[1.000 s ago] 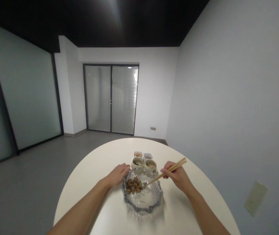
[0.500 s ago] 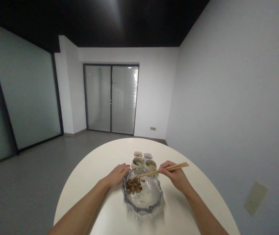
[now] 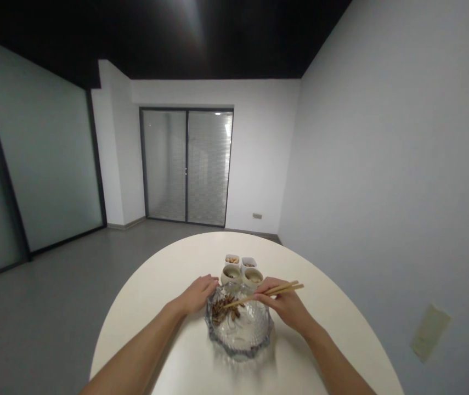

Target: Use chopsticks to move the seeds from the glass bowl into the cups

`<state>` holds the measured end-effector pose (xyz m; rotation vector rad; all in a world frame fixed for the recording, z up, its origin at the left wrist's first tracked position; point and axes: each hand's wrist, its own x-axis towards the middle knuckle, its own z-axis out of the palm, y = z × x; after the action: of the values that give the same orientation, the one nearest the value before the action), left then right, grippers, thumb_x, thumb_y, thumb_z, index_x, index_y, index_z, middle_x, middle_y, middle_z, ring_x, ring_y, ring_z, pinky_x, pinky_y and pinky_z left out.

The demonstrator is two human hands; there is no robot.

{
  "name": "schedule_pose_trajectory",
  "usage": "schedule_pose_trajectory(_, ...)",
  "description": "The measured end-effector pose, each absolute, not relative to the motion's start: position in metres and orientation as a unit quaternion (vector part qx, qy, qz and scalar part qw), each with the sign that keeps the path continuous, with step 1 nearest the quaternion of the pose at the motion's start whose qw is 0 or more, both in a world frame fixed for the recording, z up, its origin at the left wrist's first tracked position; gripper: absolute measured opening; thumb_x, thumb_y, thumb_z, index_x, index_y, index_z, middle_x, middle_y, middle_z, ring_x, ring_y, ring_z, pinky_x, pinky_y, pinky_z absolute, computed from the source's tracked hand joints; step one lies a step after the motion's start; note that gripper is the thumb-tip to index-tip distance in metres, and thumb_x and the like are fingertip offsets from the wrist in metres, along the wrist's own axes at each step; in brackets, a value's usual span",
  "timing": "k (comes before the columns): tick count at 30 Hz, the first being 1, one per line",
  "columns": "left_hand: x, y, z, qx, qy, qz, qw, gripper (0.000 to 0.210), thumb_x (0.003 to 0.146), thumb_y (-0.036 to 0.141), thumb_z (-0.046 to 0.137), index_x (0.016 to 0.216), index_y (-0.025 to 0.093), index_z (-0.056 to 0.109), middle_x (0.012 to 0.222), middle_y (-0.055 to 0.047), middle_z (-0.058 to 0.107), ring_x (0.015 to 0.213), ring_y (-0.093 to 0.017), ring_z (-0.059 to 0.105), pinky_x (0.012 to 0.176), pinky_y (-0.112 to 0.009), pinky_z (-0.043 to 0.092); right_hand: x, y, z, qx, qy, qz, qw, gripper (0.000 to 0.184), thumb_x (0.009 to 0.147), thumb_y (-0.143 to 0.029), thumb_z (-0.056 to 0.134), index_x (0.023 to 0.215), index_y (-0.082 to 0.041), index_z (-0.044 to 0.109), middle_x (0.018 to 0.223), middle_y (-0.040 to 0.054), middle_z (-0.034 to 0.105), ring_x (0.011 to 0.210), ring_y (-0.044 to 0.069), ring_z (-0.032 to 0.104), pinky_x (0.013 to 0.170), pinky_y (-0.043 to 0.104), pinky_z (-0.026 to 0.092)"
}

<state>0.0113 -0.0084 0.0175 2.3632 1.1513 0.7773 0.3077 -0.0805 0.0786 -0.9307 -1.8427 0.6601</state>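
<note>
A clear glass bowl (image 3: 240, 343) with a scalloped rim stands on the table. In its left part lies a heap of brown, elongated pieces (image 3: 222, 314), too small to name. My left hand (image 3: 199, 293) rests against the bowl's left rim, fingers closed along it; the thumb is hardly visible. Above the right side of the bowl, my right hand (image 3: 281, 302) is closed around a pair of wooden chopsticks (image 3: 289, 287). Their tips reach left into the brown heap; whether they pinch a piece cannot be made out.
Just behind the bowl stand two round beige cups (image 3: 231, 274) and two white dishes (image 3: 248, 262), one with pale nut-like pieces (image 3: 232, 260). All are on a round white table (image 3: 180, 249). A white wall (image 3: 382, 164) is on the right.
My right hand has moved left and slightly down with the chopsticks, bringing their tips deeper into the brown heap. Some pieces have shifted. My left hand has stayed in place.
</note>
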Motion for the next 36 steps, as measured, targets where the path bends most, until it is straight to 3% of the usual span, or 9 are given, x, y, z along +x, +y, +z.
schedule_pose_trajectory(12,0.010,-0.007,0.015,0.848,0.404,0.278,0.201,0.064,0.111,0.056,0.019,0.121,0.021,0.072,0.125,-0.011,0.074,0.118,-0.028,0.061,0.109,-0.039,0.043,0.327,-0.073,0.081,-0.453,-0.722,0.259,0.455,0.035,0.084,-0.055,0.076,0.079,-0.021,0.075,0.075,0.0056,0.075,0.072,0.024,0.067,0.065,0.033,0.051)
schedule_pose_trajectory(21,0.011,-0.007,0.016,0.849,0.406,0.272,0.200,0.063,0.111,0.054,0.020,0.120,0.021,0.072,0.126,-0.011,0.074,0.120,-0.029,0.061,0.112,-0.041,0.042,0.314,-0.072,0.071,-0.410,-0.723,0.243,0.500,0.035,0.085,-0.058,0.077,0.083,-0.023,0.079,0.083,0.0064,0.078,0.078,0.025,0.070,0.074,0.035,0.056)
schedule_pose_trajectory(31,0.011,-0.009,0.017,0.847,0.404,0.283,0.200,0.068,0.110,0.060,0.018,0.118,0.021,0.073,0.124,-0.011,0.074,0.118,-0.029,0.062,0.110,-0.039,0.043,0.320,-0.070,0.077,-0.419,-0.725,0.279,0.470,0.039,0.087,-0.059,0.072,0.083,-0.020,0.072,0.072,0.0033,0.070,0.069,0.021,0.064,0.064,0.031,0.050)
schedule_pose_trajectory(36,0.010,-0.008,0.017,0.851,0.405,0.273,0.196,0.066,0.111,0.056,0.018,0.120,0.020,0.072,0.121,-0.011,0.074,0.115,-0.028,0.062,0.108,-0.039,0.045,0.312,-0.075,0.076,-0.403,-0.744,0.259,0.466,0.031,0.089,-0.052,0.072,0.085,-0.022,0.074,0.082,0.0052,0.074,0.079,0.024,0.068,0.073,0.034,0.054)
